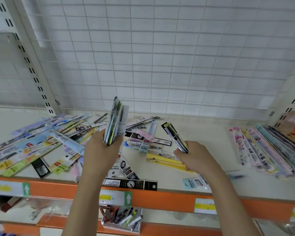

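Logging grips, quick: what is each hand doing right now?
Left hand: grips the thick bundle of pen packs.
Right hand: grips the thin bundle.

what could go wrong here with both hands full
The bundle gripped by the left hand at its lower end could splay and drop packets onto the loose pile. The black packet lies at the front edge of the shelf, beside the left forearm; a brush might knock it off. The right hand grips a smaller bundle, so no hand is free to catch a slip.
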A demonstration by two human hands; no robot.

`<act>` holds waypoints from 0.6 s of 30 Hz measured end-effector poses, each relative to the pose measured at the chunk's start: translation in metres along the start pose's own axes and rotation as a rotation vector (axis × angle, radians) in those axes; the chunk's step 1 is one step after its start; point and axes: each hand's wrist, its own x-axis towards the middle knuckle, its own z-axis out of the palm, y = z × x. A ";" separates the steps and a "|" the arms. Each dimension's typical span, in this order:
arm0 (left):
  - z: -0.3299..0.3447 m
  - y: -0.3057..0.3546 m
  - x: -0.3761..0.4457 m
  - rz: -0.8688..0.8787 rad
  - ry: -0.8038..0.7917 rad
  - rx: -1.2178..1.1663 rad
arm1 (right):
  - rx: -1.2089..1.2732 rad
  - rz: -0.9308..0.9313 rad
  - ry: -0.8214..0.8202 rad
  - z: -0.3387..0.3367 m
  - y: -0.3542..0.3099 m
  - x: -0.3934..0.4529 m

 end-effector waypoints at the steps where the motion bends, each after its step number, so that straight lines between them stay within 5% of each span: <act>1: -0.001 -0.001 0.000 -0.011 -0.001 -0.009 | -0.008 0.000 0.002 0.000 -0.001 0.000; 9: -0.003 -0.003 -0.001 -0.079 0.011 -0.140 | -0.179 0.004 0.060 -0.003 0.004 -0.002; 15: -0.004 -0.002 0.000 -0.048 -0.020 -0.173 | -0.226 0.040 -0.141 0.000 0.002 -0.005; 18: -0.006 -0.003 0.000 -0.034 -0.016 -0.169 | -0.223 0.057 -0.114 0.004 0.003 -0.001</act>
